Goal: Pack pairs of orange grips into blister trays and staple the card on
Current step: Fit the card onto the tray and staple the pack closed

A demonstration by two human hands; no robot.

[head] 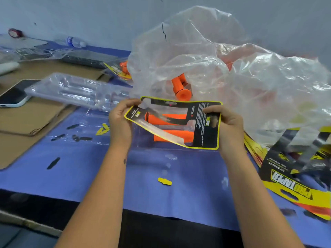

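Hands work at the centre of the bench (161, 203): the left hand (119, 120) pinches the card (206, 127) at its narrow end, the right hand (226, 126) clamps the wide end, thumb on top. Card sits tilted over a clear tray (143, 140) that holds two orange grips (172, 136), seen through the card's window.

To do this well, I would line the window up with both grips, press the card flat onto the tray rim, and hold the edges flush before stapling; no stapler shows clearly.

Counts: one card in hand, two grips under it, at least one loose grip (180, 88) in the plastic bag (232, 77), a stack of empty trays (71, 90) at left, several spare cards (293, 176) at right, one finished pack (120, 68) behind.
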